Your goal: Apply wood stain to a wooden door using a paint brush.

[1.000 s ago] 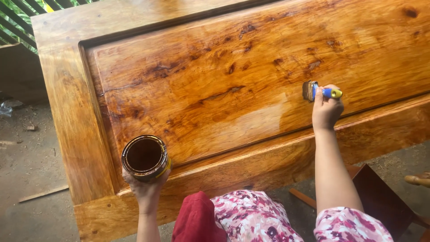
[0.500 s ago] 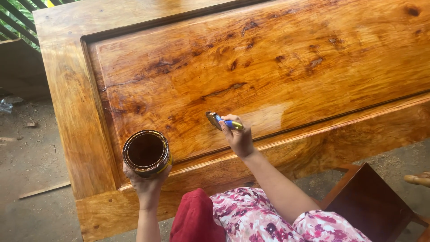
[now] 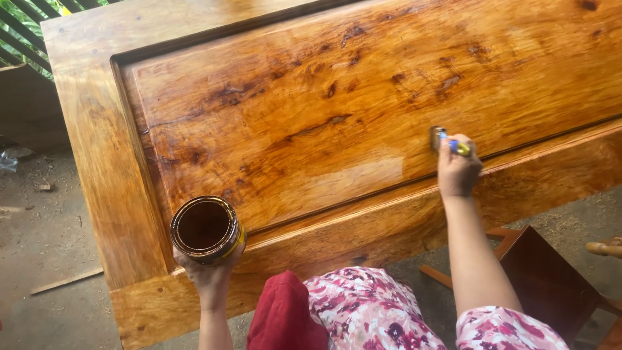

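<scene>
Small paintbrush with blue-and-yellow handle [image 3: 447, 141] pressed against glossy varnished wooden panel [image 3: 311, 110], right hand [image 3: 457, 174] clenched around it, left hand [image 3: 208, 275] cupped under round open tin of dark varnish [image 3: 206, 228] beside panel's lower frame.

My bare left hand [image 3: 208, 275] and bare right hand [image 3: 457, 172] wear no gloves, rings or watch, and both forearms are uncovered. I have on a white cotton garment printed with pink and maroon flowers [image 3: 372, 311], with a plain dark red cloth [image 3: 283, 317] at its left
</scene>
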